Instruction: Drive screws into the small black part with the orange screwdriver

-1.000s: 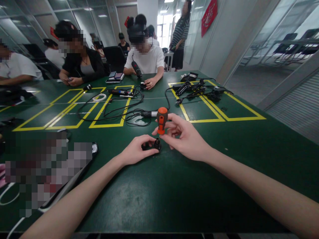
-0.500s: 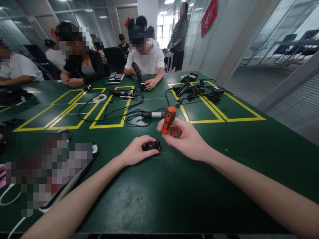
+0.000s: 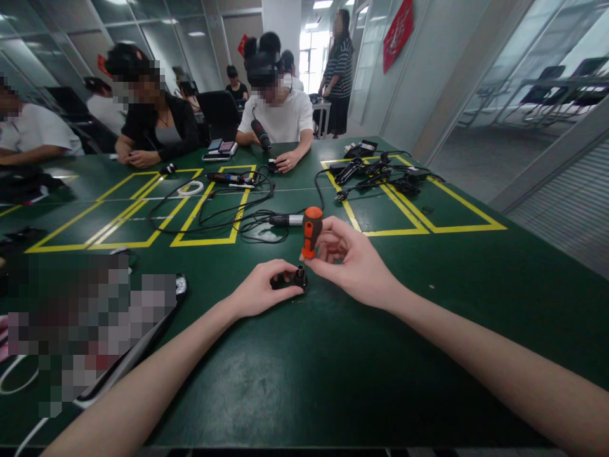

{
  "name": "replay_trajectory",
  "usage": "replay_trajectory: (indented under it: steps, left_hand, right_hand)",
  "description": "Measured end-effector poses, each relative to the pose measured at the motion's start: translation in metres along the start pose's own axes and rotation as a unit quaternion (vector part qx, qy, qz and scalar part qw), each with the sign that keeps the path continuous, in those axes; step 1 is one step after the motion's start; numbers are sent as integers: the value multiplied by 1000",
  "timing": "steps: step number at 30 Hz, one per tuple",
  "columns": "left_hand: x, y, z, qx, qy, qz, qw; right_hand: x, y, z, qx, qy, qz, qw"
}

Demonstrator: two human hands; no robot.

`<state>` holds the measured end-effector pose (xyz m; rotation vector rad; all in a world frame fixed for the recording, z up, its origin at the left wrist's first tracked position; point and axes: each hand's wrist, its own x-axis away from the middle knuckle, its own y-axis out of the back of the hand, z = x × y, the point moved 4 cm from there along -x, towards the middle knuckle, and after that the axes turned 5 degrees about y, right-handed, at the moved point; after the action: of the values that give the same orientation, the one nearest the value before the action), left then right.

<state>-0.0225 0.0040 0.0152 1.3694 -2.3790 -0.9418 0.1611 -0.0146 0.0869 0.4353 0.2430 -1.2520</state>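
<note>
Head camera view, looking down at two bare hands on a dark green table (image 3: 333, 381). Left hand (image 3: 259, 292) rests on the table with its fingers curled around a small black part (image 3: 299, 277), pinning it in place. Right hand (image 3: 349, 260), just beside the left, pinches a stubby screwdriver (image 3: 311, 230) with an orange and black handle, held nearly upright right above the black part; the tip is hidden, so whether it touches the part cannot be told. A likely risk: the short tool could slip out of the light fingertip pinch, or skid off the part toward the left fingers, because the grip sits low on the handle and the part is small. The part could also twist free if the left hand loosens. Just beyond the hands lies a tangle of black cables (image 3: 228, 212) with a silver and black tool (image 3: 285, 219) touching it, near enough for the right hand to snag. Counted: two hands, one screwdriver, one black part, one silver tool close by. Farther beyond the right hand sits a second heap of black cables and adapters (image 3: 375, 172). Well beyond the left hand, one roll of white tape (image 3: 189, 187). Several people sit along the far side.
</note>
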Motion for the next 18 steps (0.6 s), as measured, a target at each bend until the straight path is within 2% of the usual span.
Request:
replay_trajectory:
  steps: [14, 18]
  left_hand:
    - [0, 0, 0, -1, 7, 2, 1000]
    - [0, 0, -1, -4, 9, 5, 1000]
  right_hand:
    - [-3, 0, 1, 34, 0, 32, 999]
    - [-3, 1, 0, 20, 1, 14, 1000]
